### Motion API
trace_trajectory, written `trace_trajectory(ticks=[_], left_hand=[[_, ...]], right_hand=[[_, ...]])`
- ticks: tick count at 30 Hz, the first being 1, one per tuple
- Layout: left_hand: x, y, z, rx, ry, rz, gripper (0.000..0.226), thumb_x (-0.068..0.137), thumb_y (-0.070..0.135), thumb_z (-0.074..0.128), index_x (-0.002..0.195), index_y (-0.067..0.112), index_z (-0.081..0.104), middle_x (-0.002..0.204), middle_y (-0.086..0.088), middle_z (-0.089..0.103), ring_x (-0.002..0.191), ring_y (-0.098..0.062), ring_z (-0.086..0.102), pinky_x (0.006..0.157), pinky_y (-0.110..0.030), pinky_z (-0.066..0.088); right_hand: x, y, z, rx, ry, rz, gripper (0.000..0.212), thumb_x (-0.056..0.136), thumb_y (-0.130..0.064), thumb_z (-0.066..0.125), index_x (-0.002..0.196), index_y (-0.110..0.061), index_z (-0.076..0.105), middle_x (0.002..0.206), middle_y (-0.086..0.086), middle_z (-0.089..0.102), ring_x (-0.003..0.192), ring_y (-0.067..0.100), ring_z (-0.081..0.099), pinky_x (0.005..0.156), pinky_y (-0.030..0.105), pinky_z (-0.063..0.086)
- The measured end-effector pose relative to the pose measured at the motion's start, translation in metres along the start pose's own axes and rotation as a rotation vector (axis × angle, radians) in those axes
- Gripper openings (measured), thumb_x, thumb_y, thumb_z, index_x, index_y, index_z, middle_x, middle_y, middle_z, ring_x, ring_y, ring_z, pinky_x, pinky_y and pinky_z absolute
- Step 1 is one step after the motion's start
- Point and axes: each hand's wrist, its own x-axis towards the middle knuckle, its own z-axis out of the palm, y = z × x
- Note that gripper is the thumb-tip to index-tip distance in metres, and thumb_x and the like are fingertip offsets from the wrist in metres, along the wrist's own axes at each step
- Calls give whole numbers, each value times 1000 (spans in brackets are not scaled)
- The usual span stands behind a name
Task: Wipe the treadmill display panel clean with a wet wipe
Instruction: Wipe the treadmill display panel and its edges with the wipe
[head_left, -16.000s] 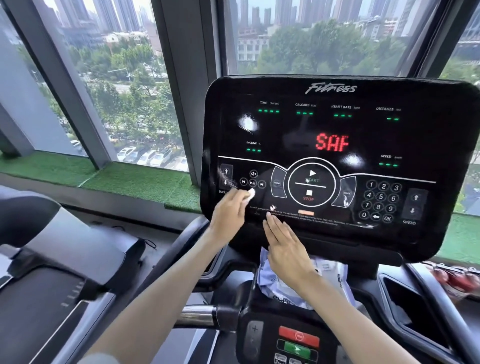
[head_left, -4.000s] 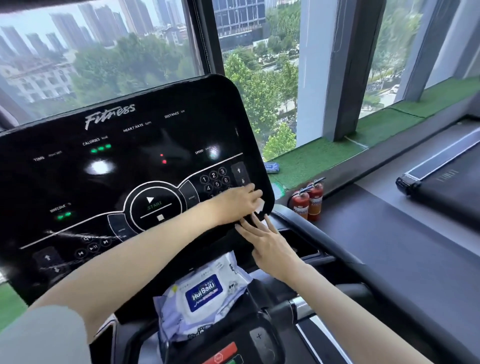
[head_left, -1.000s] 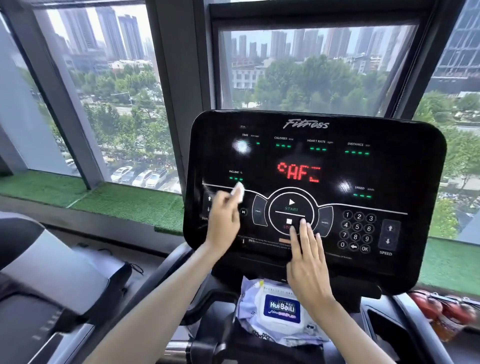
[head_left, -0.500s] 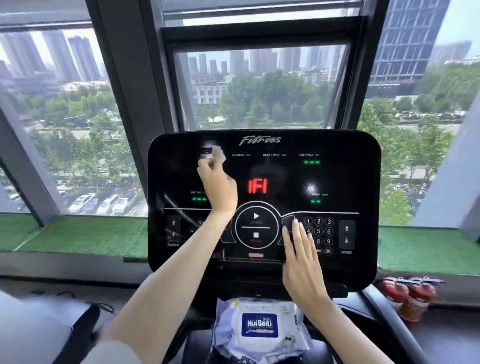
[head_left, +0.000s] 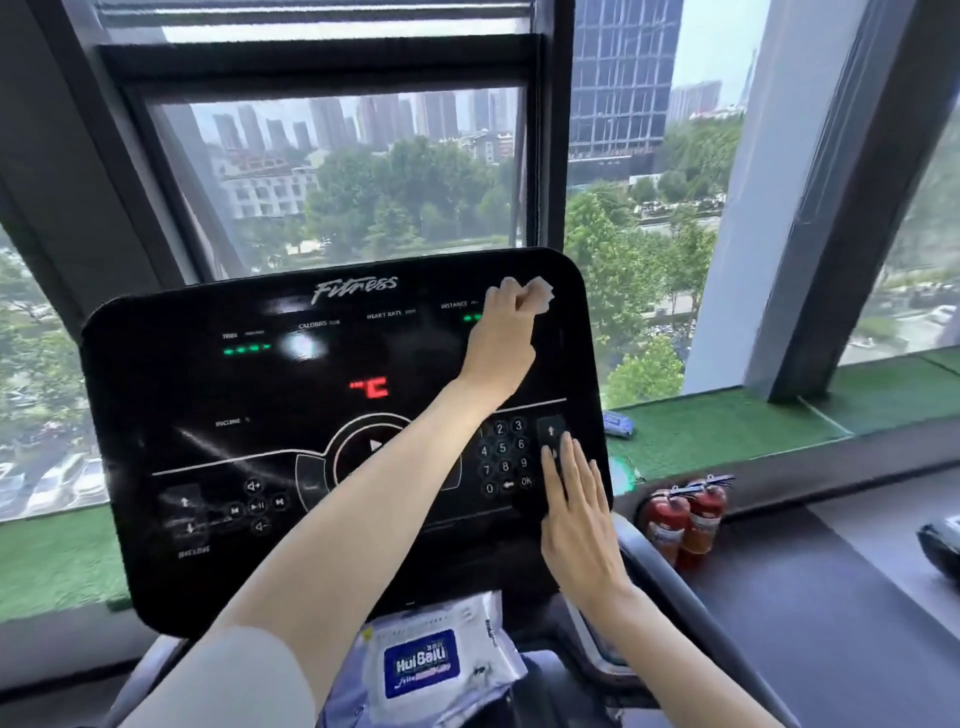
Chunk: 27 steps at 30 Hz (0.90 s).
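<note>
The black treadmill display panel (head_left: 218, 395) fills the middle of the view, with green lights, a red readout and a number keypad. My left hand (head_left: 501, 338) reaches across it to the upper right corner and is closed on a bunched white wet wipe (head_left: 537, 296), pressed against the panel near the "distance" label. My right hand (head_left: 576, 514) lies flat, fingers together, on the panel's lower right edge beside the keypad and over the speed arrows. Streaks show on the lower left of the panel.
A pack of wet wipes (head_left: 426, 667) with a blue label lies on the console tray below the panel. Two red fire extinguishers (head_left: 685, 525) stand right of the treadmill by the green-turf window sill (head_left: 727, 431). Large windows stand behind.
My left hand with the wipe has swept from the panel's upper left to its upper right corner. My right hand slid right, from beside the start button to the speed arrows. The view turned right.
</note>
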Motion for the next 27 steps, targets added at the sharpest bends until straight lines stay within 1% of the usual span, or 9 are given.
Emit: trace_trajectory(ticks=[3, 6, 10, 14, 16, 19, 21, 24, 27], left_hand=[[2, 6, 3, 97, -105, 83, 66, 74, -17, 43, 135, 10, 39, 116, -9, 39, 99, -19, 38, 61, -28, 49], [-14, 13, 8, 89, -233, 169, 61, 76, -18, 43, 133, 3, 39, 116, -12, 39, 102, -25, 38, 64, -33, 49], [-48, 14, 22, 102, -240, 248, 63, 70, -22, 47, 129, -1, 42, 107, -12, 43, 96, -24, 40, 61, -34, 48], [-83, 16, 31, 75, -274, 243, 52, 76, -17, 47, 125, -2, 45, 108, -13, 43, 94, -25, 41, 62, -26, 35], [-100, 18, 32, 65, -278, 274, 44, 72, -18, 47, 112, -2, 51, 101, -14, 47, 84, -25, 42, 61, -28, 40], [-122, 19, 43, 138, -241, 388, 40, 67, -14, 37, 97, 2, 58, 85, -9, 51, 77, -22, 49, 56, -25, 43], [-135, 16, 52, 173, -270, 464, 33, 74, -6, 34, 95, 5, 58, 84, -7, 52, 76, -21, 50, 57, -26, 46], [-148, 12, 60, 229, -318, 541, 32, 76, -1, 33, 94, 5, 58, 85, -7, 54, 77, -21, 52, 59, -28, 50], [-156, 10, 65, 277, -358, 572, 28, 75, -1, 37, 90, 7, 59, 83, -5, 54, 77, -20, 53, 61, -29, 50]], right_hand=[[-6, 6, 3, -3, 6, 58, 74, 68, 3, 53, 139, 1, 36, 142, 25, 36, 133, 34, 26, 108, 41, 20], [-16, 8, 4, 11, 36, 137, 71, 61, 5, 65, 129, -4, 48, 116, 17, 55, 108, 32, 46, 97, 37, 32], [-28, 9, 5, -20, 16, 163, 56, 62, 2, 62, 117, -7, 56, 99, 9, 56, 91, 30, 53, 84, 39, 46], [-35, 10, 4, -29, -8, 177, 46, 62, 1, 59, 107, -9, 59, 92, 8, 56, 87, 29, 52, 80, 39, 47], [-37, 9, 1, -23, -10, 202, 42, 60, -3, 56, 100, -9, 60, 91, 9, 57, 86, 30, 53, 78, 40, 49], [-39, 5, -2, -24, 8, 221, 37, 60, -7, 47, 94, -8, 62, 88, 10, 58, 84, 31, 54, 75, 41, 50], [-41, 4, -3, -40, 21, 220, 34, 64, -10, 40, 90, -7, 62, 86, 10, 59, 83, 31, 55, 73, 41, 50], [-45, 2, -2, -48, 25, 241, 25, 63, -7, 53, 86, -7, 61, 87, 10, 59, 83, 32, 55, 74, 41, 49], [-49, 2, -1, -77, 27, 247, 29, 67, -15, 37, 83, -10, 61, 86, 7, 58, 84, 29, 54, 76, 37, 44]])
